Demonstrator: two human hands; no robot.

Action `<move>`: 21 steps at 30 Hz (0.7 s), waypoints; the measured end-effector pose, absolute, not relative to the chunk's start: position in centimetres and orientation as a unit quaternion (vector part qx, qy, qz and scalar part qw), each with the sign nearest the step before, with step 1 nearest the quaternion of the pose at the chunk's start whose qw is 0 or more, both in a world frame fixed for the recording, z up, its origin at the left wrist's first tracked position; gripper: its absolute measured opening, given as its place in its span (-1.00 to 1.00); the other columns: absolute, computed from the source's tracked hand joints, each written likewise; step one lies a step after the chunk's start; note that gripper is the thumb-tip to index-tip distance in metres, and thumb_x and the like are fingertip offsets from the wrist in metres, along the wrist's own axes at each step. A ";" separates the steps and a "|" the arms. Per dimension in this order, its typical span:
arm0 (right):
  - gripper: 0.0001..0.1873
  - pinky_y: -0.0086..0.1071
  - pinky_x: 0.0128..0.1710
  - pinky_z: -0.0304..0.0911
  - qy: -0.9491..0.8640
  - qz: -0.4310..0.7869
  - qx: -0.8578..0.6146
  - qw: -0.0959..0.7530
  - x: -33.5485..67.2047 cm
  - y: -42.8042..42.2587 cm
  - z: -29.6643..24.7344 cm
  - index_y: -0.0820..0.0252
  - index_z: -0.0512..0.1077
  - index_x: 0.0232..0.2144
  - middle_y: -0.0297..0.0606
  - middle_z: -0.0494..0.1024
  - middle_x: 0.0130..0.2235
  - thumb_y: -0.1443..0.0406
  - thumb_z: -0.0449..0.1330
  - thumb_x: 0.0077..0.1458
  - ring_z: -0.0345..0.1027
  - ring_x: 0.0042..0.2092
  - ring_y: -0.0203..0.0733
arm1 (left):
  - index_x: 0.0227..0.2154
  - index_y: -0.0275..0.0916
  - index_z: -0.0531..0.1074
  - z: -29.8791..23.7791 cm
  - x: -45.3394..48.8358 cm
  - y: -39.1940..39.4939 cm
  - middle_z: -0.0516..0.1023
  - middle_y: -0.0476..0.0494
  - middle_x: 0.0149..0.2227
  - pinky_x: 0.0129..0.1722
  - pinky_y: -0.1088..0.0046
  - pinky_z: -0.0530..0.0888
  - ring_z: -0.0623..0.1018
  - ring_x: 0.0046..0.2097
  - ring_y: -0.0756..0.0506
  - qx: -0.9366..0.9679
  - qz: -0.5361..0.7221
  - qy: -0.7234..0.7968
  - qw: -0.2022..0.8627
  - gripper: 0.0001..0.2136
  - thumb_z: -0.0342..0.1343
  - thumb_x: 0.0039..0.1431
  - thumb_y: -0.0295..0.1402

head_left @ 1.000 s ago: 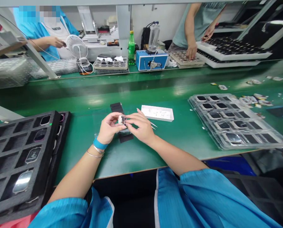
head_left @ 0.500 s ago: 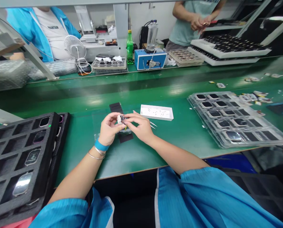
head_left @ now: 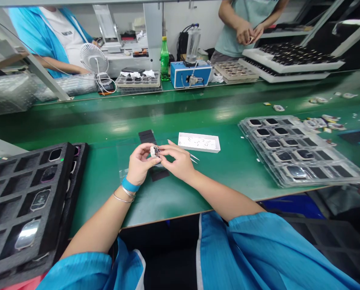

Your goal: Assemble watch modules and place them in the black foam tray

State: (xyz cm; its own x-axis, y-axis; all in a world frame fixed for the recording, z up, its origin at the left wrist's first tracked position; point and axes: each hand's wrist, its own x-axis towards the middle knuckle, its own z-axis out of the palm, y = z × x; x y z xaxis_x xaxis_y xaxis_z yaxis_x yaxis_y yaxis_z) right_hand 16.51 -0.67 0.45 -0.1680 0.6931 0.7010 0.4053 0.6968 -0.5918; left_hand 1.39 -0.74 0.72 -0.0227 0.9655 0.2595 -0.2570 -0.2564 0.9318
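The left hand [head_left: 138, 164] and right hand [head_left: 180, 161] are gripping a small pale component [head_left: 153, 152] at mid-frame.
In the head view, the left thumb and curled fingers are pinching it; the right fingertips are closing on its right side. At upper left, a co-worker's white shirt [head_left: 71, 40] is showing blurred lettering ending "TAIN"; a green bottle [head_left: 164, 60] is bearing a label too small to read.

Small-electronics workshop, long green tabletop [head_left: 180, 201], black foam tray [head_left: 55, 193] and clear plastic tray [head_left: 321, 143] of watch-like devices [head_left: 297, 172], blue boxy machine [head_left: 180, 75] (type unclear), two people [head_left: 238, 42] opposite
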 end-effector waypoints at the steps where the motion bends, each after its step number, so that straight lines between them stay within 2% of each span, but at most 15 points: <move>1: -0.88 -0.06 0.24 0.24 -0.756 0.123 -0.364 0.530 16.5 -0.7 0.4 0.12 0.52 -0.39 -0.26 0.64 -0.16 0.33 0.16 0.11 0.54 -0.12 -0.21 | -0.27 -0.20 0.49 0.7 1.4 -0.7 0.57 -0.06 -0.27 -0.17 0.45 0.52 0.56 -0.20 -0.05 0.493 0.619 0.358 0.495 -0.51 0.50 -0.37 -0.41; 6: -0.84 -0.17 0.11 0.36 -0.765 0.082 -0.394 0.503 17.7 0.3 1.2 0.12 0.52 -0.43 -0.32 0.64 -0.29 0.36 0.13 0.08 0.53 -0.23 -0.22 | -0.22 -0.19 0.47 0.7 0.9 -0.4 0.59 -0.07 -0.25 -0.16 0.45 0.51 0.58 -0.20 -0.04 0.453 0.588 0.343 0.576 -0.51 0.48 -0.30 -0.38; 10: -0.79 -0.18 -0.17 0.42 -0.713 0.059 -0.589 0.377 21.9 3.1 2.3 0.17 0.56 -0.35 -0.21 0.62 -0.36 0.41 0.13 0.00 0.51 -0.29 -0.06 | -0.20 -0.17 0.47 0.6 0.2 0.0 0.61 -0.06 -0.23 -0.17 0.43 0.52 0.61 -0.18 -0.07 0.391 0.563 0.331 0.649 -0.52 0.48 -0.26 -0.32; 13: -0.74 -0.16 -0.17 0.37 -0.670 0.038 -0.685 0.281 24.8 5.1 2.0 0.22 0.58 -0.39 -0.12 0.61 -0.38 0.48 0.11 -0.04 0.50 -0.28 0.00 | -0.22 -0.17 0.49 0.6 0.0 0.2 0.62 -0.06 -0.23 -0.11 0.40 0.53 0.62 -0.19 -0.06 0.369 0.559 0.320 0.670 -0.52 0.49 -0.29 -0.31; 16: -0.73 -0.14 -0.14 0.35 -0.693 -0.008 -0.663 0.283 25.5 5.9 1.2 0.25 0.56 -0.48 -0.05 0.61 -0.33 0.51 0.07 -0.03 0.47 -0.25 0.00 | -0.22 -0.18 0.49 0.7 0.0 0.1 0.62 -0.06 -0.23 -0.11 0.40 0.54 0.62 -0.19 -0.06 0.370 0.554 0.315 0.676 -0.53 0.48 -0.27 -0.32; 19: -0.70 -0.08 -0.10 0.34 -0.709 -0.035 -0.632 0.310 24.9 5.7 0.8 0.26 0.55 -0.48 -0.01 0.60 -0.27 0.47 0.03 0.09 0.45 -0.21 0.02 | -0.22 -0.18 0.49 0.8 0.0 0.0 0.62 -0.08 -0.23 -0.12 0.39 0.55 0.63 -0.18 -0.08 0.384 0.546 0.314 0.675 -0.55 0.47 -0.24 -0.34; 21: -0.71 -0.04 -0.04 0.32 -0.705 -0.011 -0.627 0.333 24.3 5.5 1.0 0.26 0.54 -0.47 -0.01 0.60 -0.27 0.42 0.03 0.14 0.45 -0.17 0.03 | -0.22 -0.19 0.49 0.8 0.1 -0.1 0.62 -0.10 -0.23 -0.12 0.37 0.55 0.63 -0.18 -0.10 0.388 0.544 0.312 0.675 -0.56 0.47 -0.24 -0.35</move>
